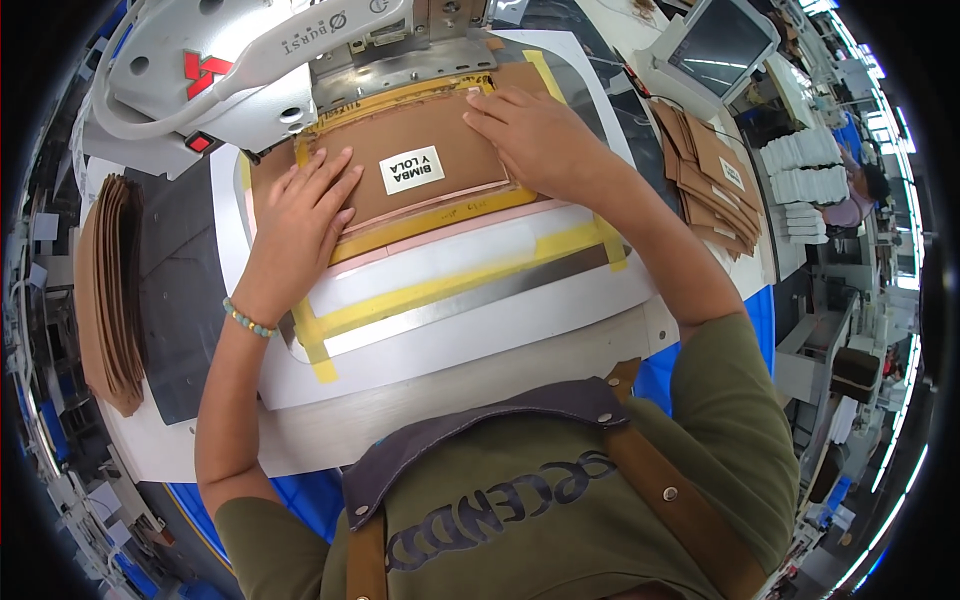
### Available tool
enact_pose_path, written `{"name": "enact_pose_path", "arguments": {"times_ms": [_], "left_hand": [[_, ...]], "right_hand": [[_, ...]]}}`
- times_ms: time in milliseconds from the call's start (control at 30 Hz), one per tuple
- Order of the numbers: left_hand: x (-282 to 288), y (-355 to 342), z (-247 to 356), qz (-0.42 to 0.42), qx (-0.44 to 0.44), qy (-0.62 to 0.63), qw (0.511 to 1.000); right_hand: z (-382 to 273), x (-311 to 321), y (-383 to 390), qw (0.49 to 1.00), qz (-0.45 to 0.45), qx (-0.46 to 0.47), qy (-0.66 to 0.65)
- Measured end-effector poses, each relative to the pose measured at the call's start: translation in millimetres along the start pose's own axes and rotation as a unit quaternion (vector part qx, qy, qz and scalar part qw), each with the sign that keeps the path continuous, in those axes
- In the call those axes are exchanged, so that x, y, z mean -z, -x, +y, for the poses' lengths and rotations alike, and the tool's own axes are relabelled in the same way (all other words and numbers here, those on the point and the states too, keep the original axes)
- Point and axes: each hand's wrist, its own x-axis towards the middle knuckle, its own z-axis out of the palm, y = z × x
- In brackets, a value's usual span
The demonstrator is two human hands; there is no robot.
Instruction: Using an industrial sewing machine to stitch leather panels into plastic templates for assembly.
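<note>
A flat brown panel with a small white printed label lies within a yellow-edged template frame below the machine head. On the left edge of that panel my left hand rests flat, fingers spread, a beaded bracelet at its wrist. My right hand lies over the panel's right side, its fingers stretched out toward the far right corner. Neither hand grips anything. The palms hide parts of the panel's edges.
The white and grey machine head stands at the far left, close to my left fingers. Brown panels are stacked at the left, and more brown pieces lie at the right near a screen. Yellow tape borders a white sheet.
</note>
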Motion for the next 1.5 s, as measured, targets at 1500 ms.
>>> {"name": "enact_pose_path", "arguments": {"times_ms": [1500], "left_hand": [[-13, -20, 14, 0.038, 0.004, 0.043, 0.998]], "right_hand": [[-20, -12, -60, 0.993, 0.013, 0.090, -0.079]]}}
